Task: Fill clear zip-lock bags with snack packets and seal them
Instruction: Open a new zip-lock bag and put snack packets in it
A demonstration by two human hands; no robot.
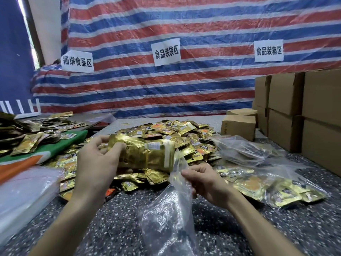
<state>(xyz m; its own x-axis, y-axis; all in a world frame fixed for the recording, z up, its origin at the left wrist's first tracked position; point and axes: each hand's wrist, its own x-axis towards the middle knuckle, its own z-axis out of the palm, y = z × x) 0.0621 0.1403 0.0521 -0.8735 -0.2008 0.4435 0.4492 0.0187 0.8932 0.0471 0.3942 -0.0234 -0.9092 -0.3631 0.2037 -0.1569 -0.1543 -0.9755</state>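
Many packets (pixel 177 132) on speckled table (pixel 110 228); striped tarp (pixel 212 85) behind.

In the left hand (pixel 96 163) grip: gold foil bundle of snack packets (pixel 142 154), pale white bands across it; clear plastic zip-lock bag (pixel 166 209) pinched by the right hand (pixel 204 183). Under both grips: dark grey stone tabletop (pixel 110 228), white speckles; behind them, heap of gold packets (pixel 175 133) with orange and black print. Further back: red-blue-white striped woven tarp (pixel 166 24); right of the grips, plain brown cardboard boxes (pixel 286 108).
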